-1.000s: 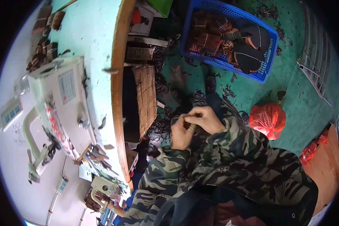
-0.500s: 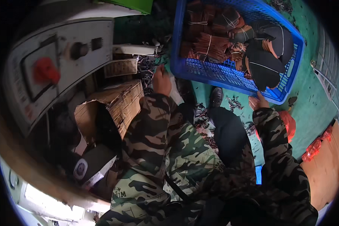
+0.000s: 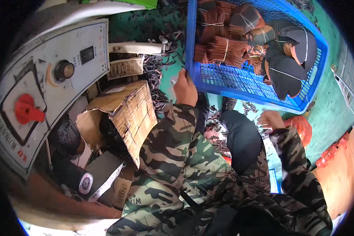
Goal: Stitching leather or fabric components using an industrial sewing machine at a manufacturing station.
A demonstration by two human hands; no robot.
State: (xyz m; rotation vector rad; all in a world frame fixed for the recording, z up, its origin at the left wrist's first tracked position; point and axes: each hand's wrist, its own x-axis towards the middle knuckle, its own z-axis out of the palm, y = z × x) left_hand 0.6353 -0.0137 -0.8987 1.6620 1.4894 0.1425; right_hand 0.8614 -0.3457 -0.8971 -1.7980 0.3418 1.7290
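A blue plastic basket (image 3: pixel 240 94) lies across the upper right. It holds rubber-banded bundles of reddish-brown pieces (image 3: pixel 224 51) and larger dark rounded pieces (image 3: pixel 285 74). My left hand (image 3: pixel 185 89) is closed beside the basket's near left corner, fingers curled; what is in them, if anything, is hidden. Below the basket's near right side is my right hand (image 3: pixel 272 119), apart from the rim. Its loosely bent fingers are smeared by motion.
At left stands a control panel (image 3: pixel 76 37) with a red switch (image 3: pixel 27 110) and black knob (image 3: pixel 64 70). A torn cardboard box (image 3: pixel 133 114) sits below it. Dark scraps (image 3: pixel 155 78) litter the green floor. A red plastic bag (image 3: pixel 303 128) lies at right.
My right hand has come away from the basket's rim and moved toward me. My left hand has shifted right, closer to the basket's corner. The view has turned slightly, and the basket appears further right.
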